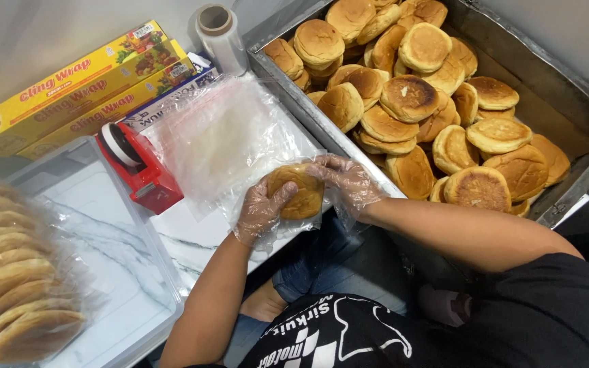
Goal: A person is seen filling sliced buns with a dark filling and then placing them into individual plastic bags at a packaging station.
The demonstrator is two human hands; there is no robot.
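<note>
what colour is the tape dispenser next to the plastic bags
Red, with a black-and-white tape roll; the tape dispenser shows in the head view.

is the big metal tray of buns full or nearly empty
Mostly full. The metal tray holds browned buns heaped in layers across most of it; only a strip of bare floor shows along its right side.

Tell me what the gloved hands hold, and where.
Both hands, left hand and right hand, grip one round golden-brown bun by its opposite edges.

A round golden-brown bun (296, 191) sits inside a clear plastic bag (230, 146), held above the marble counter's edge.
</note>
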